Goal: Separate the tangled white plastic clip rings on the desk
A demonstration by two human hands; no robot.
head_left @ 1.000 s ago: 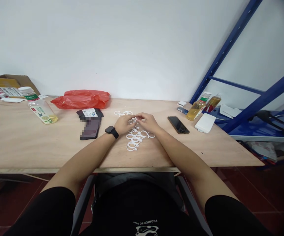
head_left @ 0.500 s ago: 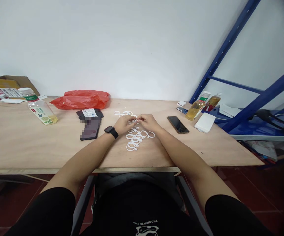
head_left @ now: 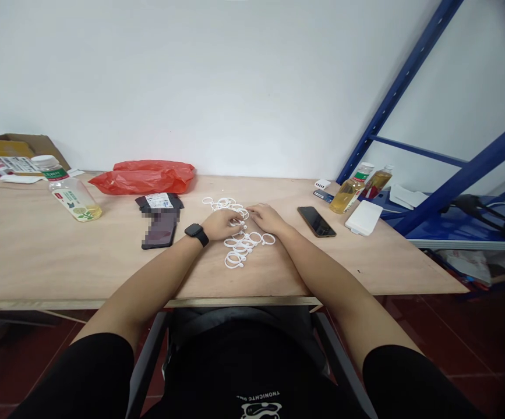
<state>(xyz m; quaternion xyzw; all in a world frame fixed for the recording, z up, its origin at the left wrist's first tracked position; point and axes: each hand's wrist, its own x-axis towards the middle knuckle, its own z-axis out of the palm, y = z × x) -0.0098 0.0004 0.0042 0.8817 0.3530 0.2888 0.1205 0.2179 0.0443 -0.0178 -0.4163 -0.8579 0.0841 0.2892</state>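
Note:
Several white plastic curtain rings (head_left: 235, 256), each with a small eyelet, lie in a loose, overlapping row on the wooden table. More of these rings (head_left: 223, 201) are heaped just beyond my hands. My left hand (head_left: 219, 224), with a black watch on its wrist, is closed at a white curtain ring (head_left: 237, 222) in the middle of the row, its fingertips partly hidden. Close by on the right, my right hand (head_left: 268, 220) rests low over the table, fingers stretched and a little apart, and I see nothing in it.
A phone (head_left: 316, 222), a white case (head_left: 364, 217) and tea bottles (head_left: 350, 189) stand to the right, near a blue metal rack (head_left: 435, 160). On the left are a red plastic bag (head_left: 145, 177), a dark package (head_left: 160, 224), a bottle (head_left: 73, 195) and a cardboard box (head_left: 29, 151).
My hands, fingertips together before, are now apart. The left has moved slightly down toward the row of rings, and the right has drawn back a little to the right and loosened.

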